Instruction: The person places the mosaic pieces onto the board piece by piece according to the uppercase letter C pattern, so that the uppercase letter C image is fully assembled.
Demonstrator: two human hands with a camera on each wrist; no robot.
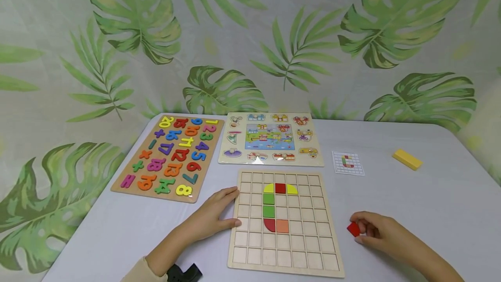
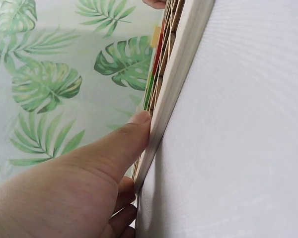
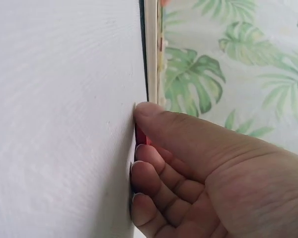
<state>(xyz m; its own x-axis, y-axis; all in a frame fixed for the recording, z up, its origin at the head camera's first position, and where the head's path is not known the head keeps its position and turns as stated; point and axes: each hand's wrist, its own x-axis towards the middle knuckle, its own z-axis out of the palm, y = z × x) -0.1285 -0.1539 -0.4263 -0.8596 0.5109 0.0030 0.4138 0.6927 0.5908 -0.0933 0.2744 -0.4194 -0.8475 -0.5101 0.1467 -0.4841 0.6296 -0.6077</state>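
On the table lies a wooden grid board point(image 1: 309, 243) holding several coloured pieces: yellow quarter-rounds, a red square point(image 1: 280, 188), green squares point(image 1: 268, 205), a red quarter-round point(image 1: 269, 224) and an orange square point(image 1: 282, 226). My left hand point(image 1: 209, 216) touches the board's left edge with thumb and fingertips; the left wrist view shows the thumb point(image 2: 131, 131) against the rim. Right of the board, my right hand point(image 1: 377, 229) pinches a small red piece point(image 1: 353, 229) close to the tabletop. In the right wrist view, thumb and fingers mostly hide that red piece point(image 3: 140, 136).
A small pattern card point(image 1: 356, 167) lies beyond the board's right corner, and a yellow block point(image 1: 407, 159) farther right. A number puzzle point(image 1: 156, 177) and a picture puzzle point(image 1: 270, 138) lie at the back left and back middle. A black object point(image 1: 184, 273) sits by the left forearm.
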